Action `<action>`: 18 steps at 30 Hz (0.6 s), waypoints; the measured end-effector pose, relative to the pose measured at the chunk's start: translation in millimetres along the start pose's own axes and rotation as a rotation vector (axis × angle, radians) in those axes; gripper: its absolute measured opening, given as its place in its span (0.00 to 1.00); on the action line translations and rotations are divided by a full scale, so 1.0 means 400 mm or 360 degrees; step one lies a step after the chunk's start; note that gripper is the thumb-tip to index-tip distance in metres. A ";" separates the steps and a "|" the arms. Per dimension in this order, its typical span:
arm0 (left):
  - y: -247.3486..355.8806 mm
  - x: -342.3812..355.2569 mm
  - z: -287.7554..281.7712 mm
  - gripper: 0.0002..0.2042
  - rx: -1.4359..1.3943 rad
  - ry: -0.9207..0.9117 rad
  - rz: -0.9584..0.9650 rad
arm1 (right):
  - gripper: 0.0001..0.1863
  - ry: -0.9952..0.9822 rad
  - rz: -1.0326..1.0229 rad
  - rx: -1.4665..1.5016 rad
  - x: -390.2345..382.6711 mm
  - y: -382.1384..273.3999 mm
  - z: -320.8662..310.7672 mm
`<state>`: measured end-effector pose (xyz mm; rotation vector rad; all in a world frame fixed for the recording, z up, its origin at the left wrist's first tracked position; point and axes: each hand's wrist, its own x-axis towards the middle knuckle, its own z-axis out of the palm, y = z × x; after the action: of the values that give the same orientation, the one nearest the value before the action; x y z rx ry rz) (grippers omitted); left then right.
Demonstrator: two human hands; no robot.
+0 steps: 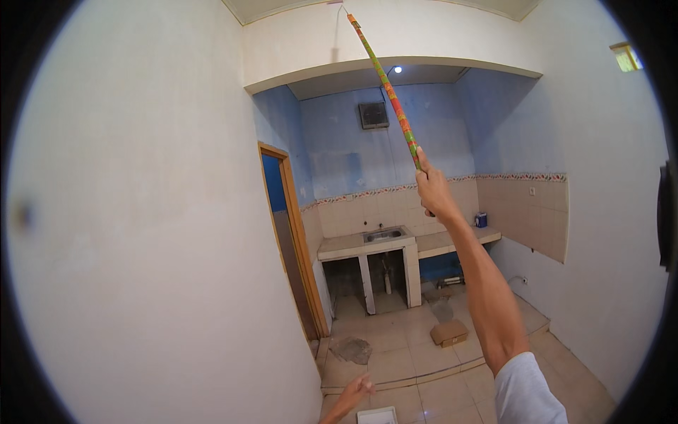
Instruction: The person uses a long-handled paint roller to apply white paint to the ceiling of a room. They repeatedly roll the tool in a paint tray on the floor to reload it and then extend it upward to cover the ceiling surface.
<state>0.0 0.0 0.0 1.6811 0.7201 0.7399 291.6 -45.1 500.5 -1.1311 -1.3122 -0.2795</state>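
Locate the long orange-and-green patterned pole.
In the head view, the pole slants from the bare right hand, right of centre, up and leftward toward the off-white upper wall.

The tiled floor [395,357] carries a brown cardboard box [450,334] on its raised far part, toward the right, and a white tray [377,410] nearer. On the far tabletop [340,247], a blue container [481,220] stands right of the sink [383,235].

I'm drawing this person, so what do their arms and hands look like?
The right hand and forearm are bare, with a plain pale grey sleeve ending near the elbow. The left hand is bare too, and no sleeve shows on that side. I see no gloves or watches.
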 end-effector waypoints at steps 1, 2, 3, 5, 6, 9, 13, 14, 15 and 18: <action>-0.040 -0.030 0.004 0.27 0.0035 0.0004 -0.0071 | 0.32 -0.0024 0.0055 0.0090 0.002 -0.027 -0.007; -0.107 -0.041 -0.006 0.28 0.0035 -0.0003 -0.0135 | 0.32 -0.0048 0.0112 0.0181 0.002 -0.048 -0.010; -0.209 -0.056 0.017 0.29 -0.0096 -0.0038 -0.0240 | 0.32 -0.0140 0.0185 0.0134 -0.031 -0.023 0.016; -0.391 -0.050 -0.031 0.32 -0.0260 -0.0088 -0.0363 | 0.32 -0.0102 0.0212 0.0200 -0.034 -0.038 0.022; -0.468 -0.030 -0.038 0.33 -0.0351 -0.0133 -0.0371 | 0.32 -0.0047 0.0104 0.0198 -0.007 -0.074 0.000; -0.655 -0.092 -0.009 0.34 -0.0578 -0.0177 -0.0395 | 0.32 -0.0048 0.0037 0.0071 -0.063 -0.016 0.018; -0.825 -0.191 0.034 0.36 -0.0798 -0.0165 -0.0292 | 0.33 -0.0040 -0.0092 -0.0113 -0.193 0.075 0.028; -0.874 -0.214 0.036 0.32 -0.0515 -0.0138 -0.0012 | 0.32 -0.0018 -0.0129 -0.0120 -0.233 0.086 0.028; -0.901 -0.243 0.061 0.32 -0.0534 -0.0147 -0.0092 | 0.32 -0.0059 0.0004 -0.0058 -0.282 0.092 0.016; -0.920 -0.281 0.105 0.32 -0.0454 -0.0179 -0.0277 | 0.32 -0.0095 0.0217 -0.0029 -0.407 0.167 -0.030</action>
<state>-68.9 -36.6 -379.3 1.3709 0.6399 0.5900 297.1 -89.9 329.9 -1.2466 -1.2801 -0.1581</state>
